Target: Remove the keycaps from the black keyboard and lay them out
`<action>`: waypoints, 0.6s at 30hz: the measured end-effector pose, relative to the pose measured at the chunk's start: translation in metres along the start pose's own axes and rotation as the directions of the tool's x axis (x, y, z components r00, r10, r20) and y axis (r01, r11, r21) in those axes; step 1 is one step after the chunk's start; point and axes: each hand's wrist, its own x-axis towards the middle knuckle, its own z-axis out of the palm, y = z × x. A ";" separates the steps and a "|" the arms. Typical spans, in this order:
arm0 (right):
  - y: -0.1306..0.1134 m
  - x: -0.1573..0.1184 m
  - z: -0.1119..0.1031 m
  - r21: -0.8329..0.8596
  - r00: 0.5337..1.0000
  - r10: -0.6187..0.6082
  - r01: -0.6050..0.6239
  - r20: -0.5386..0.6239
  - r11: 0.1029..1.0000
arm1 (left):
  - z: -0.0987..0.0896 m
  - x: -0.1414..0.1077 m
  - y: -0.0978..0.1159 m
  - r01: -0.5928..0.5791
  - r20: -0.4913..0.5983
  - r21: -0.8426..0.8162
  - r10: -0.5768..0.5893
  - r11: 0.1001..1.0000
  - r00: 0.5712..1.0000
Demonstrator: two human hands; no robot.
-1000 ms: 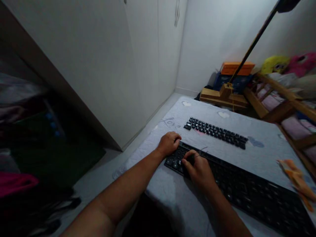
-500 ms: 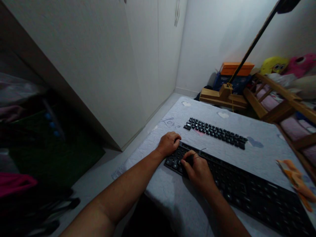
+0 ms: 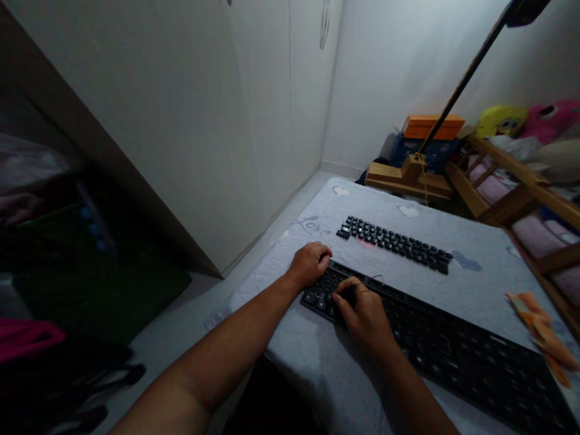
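A long black keyboard lies on the patterned cloth, running from my left hand toward the lower right. My left hand is closed around its far left corner. Over the left part of the keys, my right hand is pinched, fingertips down at the board. A thin dark wire sticks out behind its fingers; the rest of it is hidden in the grip. Beyond the keyboard, several rows of loose black keycaps are laid out on the cloth.
An orange cloth lies near the keyboard's right end. A pale wardrobe stands close on the left. At the back are a wooden stand with a dark pole, an orange box and a wooden bed rail.
The wire end behind my right hand has shifted slightly right and down. Both hands and the keyboard stay in nearly the same place.
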 end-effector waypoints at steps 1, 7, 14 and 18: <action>0.000 0.000 0.000 0.001 1.000 -0.006 0.006 0.002 1.000 | 0.000 0.000 0.000 -0.001 0.000 0.000 0.001 1.000 1.000; -0.002 0.003 -0.006 0.089 0.996 0.077 -0.073 -0.041 0.993 | 0.000 0.000 0.000 -0.017 -0.004 0.006 0.017 1.000 1.000; -0.003 0.005 -0.011 0.115 0.988 0.112 -0.099 -0.106 0.988 | -0.001 0.000 0.000 -0.012 -0.003 0.014 0.012 1.000 1.000; -0.001 0.004 -0.010 0.150 0.984 0.104 -0.082 -0.143 0.985 | -0.009 -0.001 0.007 -0.061 -0.060 -0.047 0.059 0.997 0.996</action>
